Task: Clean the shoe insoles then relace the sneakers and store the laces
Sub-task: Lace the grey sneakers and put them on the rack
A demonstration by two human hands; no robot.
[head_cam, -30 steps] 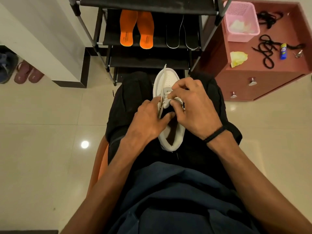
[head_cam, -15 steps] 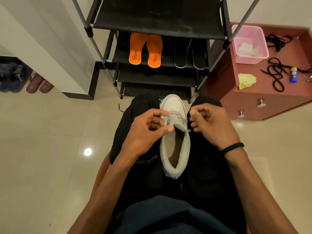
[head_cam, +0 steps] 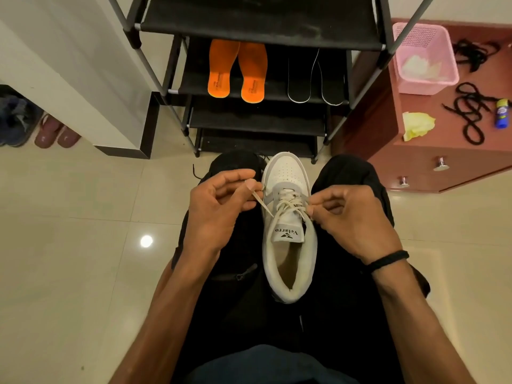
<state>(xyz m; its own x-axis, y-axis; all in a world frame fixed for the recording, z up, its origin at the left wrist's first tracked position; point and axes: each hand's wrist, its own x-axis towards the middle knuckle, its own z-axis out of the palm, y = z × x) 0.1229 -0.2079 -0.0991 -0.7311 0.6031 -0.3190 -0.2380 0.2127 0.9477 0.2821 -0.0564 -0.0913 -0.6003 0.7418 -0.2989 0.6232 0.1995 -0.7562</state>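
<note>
A white sneaker (head_cam: 286, 173) lies on my lap, toe pointing away, its tongue showing a printed label. A white lace (head_cam: 288, 205) crosses its lower eyelets. My left hand (head_cam: 219, 206) pinches the left lace end beside the shoe. My right hand (head_cam: 349, 217) pinches the right lace end on the other side. Both ends are drawn outward. Two orange insoles (head_cam: 237, 70) and two black insoles (head_cam: 315, 76) lie on the shoe rack shelf ahead.
A black shoe rack (head_cam: 260, 29) stands straight ahead. To the right, a red-brown cabinet (head_cam: 432, 159) carries a pink basket (head_cam: 424, 59), black laces (head_cam: 471, 112), a yellow cloth (head_cam: 417, 124) and a small blue bottle (head_cam: 501, 113). Slippers (head_cam: 55, 131) sit at the far left.
My hands have left the tongue and moved apart to either side of the sneaker, pulling the lace ends outward. The camera has tilted, so the shoe sits lower in view.
</note>
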